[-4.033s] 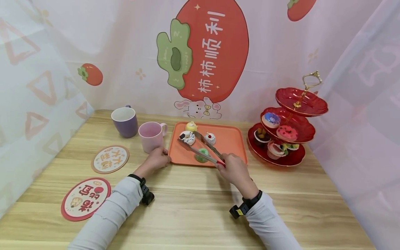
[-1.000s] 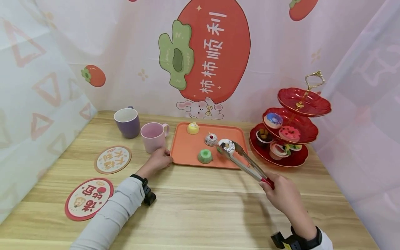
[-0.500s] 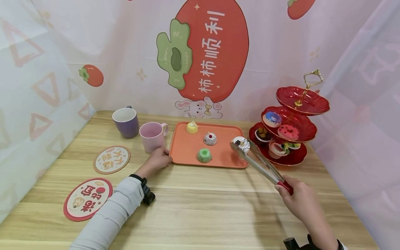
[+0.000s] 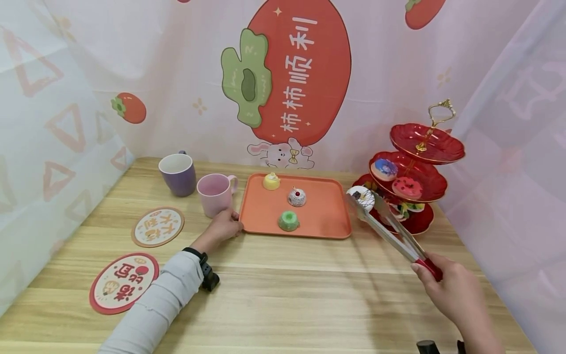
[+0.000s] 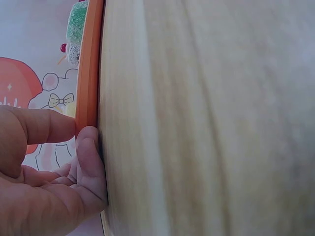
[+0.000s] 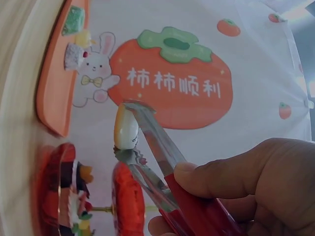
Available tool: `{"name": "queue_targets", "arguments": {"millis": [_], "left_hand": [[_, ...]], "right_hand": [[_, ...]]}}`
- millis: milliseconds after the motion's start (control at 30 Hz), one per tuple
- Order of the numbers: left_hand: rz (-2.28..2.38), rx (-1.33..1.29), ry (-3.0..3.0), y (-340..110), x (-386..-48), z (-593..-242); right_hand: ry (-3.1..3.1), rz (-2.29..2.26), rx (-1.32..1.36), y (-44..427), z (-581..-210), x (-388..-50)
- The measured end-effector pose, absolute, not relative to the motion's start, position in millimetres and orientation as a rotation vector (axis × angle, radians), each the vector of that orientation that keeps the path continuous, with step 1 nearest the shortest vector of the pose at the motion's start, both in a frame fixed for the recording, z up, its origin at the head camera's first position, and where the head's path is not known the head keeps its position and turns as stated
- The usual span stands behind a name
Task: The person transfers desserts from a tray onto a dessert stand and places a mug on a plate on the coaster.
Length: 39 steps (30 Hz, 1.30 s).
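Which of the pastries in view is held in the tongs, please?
The white doughnut with dark drizzle: the tongs, held by the right hand, grip it, while the others sit on the orange tray or red tiered stand.

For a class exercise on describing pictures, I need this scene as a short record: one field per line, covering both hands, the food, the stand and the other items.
Left hand: pinches the left edge of the orange tray
Right hand: grips the tongs
In tongs: white donut with dark drizzle
On tray: yellow cake, cherry-topped cake, green cake
Stand: red, three tiers
Middle tier: blue-topped cake, pink-topped cake
Bottom tier: cupcakes, partly hidden
Left of tray: purple mug, pink mug, two round mats
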<state>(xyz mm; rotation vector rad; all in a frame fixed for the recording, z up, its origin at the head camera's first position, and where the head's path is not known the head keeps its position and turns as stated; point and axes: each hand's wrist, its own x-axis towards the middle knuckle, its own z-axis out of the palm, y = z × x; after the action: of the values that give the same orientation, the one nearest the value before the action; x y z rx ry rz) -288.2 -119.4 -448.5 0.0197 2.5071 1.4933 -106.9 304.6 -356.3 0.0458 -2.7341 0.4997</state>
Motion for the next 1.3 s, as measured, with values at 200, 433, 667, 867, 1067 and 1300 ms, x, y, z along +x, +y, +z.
{"name": "queue_targets", "arguments": {"millis": [200,433,667,867,1067,1300], "left_hand": [[1.501,0.008,2.498,-119,-290,-450],[1.502,0.002,2.502,-120,-290,-451],[1.483,0.002,2.516,-120,-289,-451],[1.479,0.003,2.517,-120,-290,-453],[1.484,0.004,2.521,-121,-290,-453],[1.486,0.015,2.525,-120,-290,-452]], "right_hand": [[-2.659,0.461,0.028,316,-349,-102],[-2.625,0.385,-0.028,330,-341,-98],[-2.648,0.364,-0.135,347,-332,-100],[-2.698,0.299,-0.235,362,-328,-105],[-2.729,0.304,-0.326,372,-329,-112],[-2.756,0.291,-0.409,380,-330,-122]]}}
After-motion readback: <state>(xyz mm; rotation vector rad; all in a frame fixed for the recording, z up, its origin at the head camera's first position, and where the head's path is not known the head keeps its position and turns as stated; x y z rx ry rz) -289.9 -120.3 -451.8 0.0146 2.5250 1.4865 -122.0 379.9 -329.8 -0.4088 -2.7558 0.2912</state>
